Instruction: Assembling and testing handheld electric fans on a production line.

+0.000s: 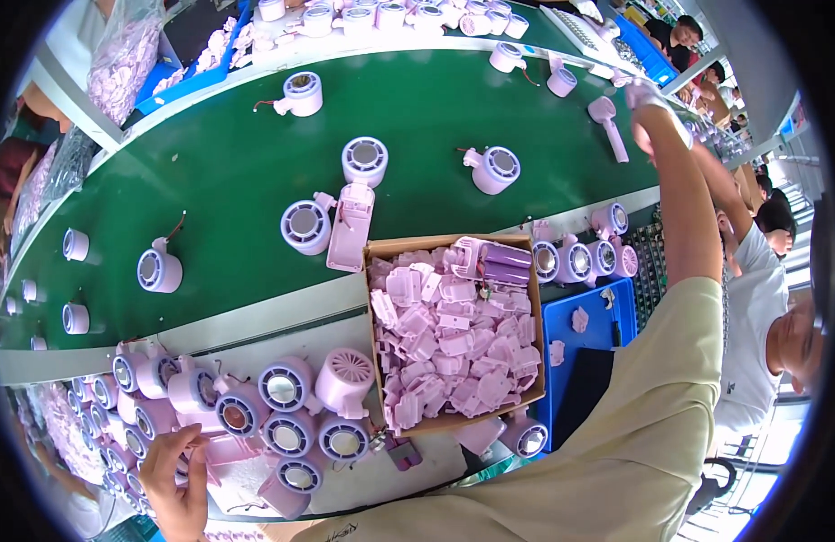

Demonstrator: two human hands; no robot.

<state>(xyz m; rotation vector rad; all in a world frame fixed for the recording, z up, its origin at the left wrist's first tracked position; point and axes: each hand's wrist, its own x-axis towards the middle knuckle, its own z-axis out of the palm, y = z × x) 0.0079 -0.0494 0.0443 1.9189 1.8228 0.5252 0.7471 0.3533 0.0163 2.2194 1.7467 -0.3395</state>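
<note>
My left hand is at the lower left, its thumb and fingertips drawn together in a pinch. A flat pink plastic part lies right by the fingertips; whether they grip it or something smaller does not show. Round lilac fan heads with silvery centres crowd beside this hand. Stretched far to the upper right, my right hand is over the far side of the green belt. Its fingers are mostly hidden, next to a lilac piece. Close to it on the belt lies a lilac handle-shaped part.
A cardboard box of pink plastic pieces stands in front, with purple cylindrical cells on top. Right of it sits a blue tray. Several fan heads are spread along the belt. A co-worker in white is at the right.
</note>
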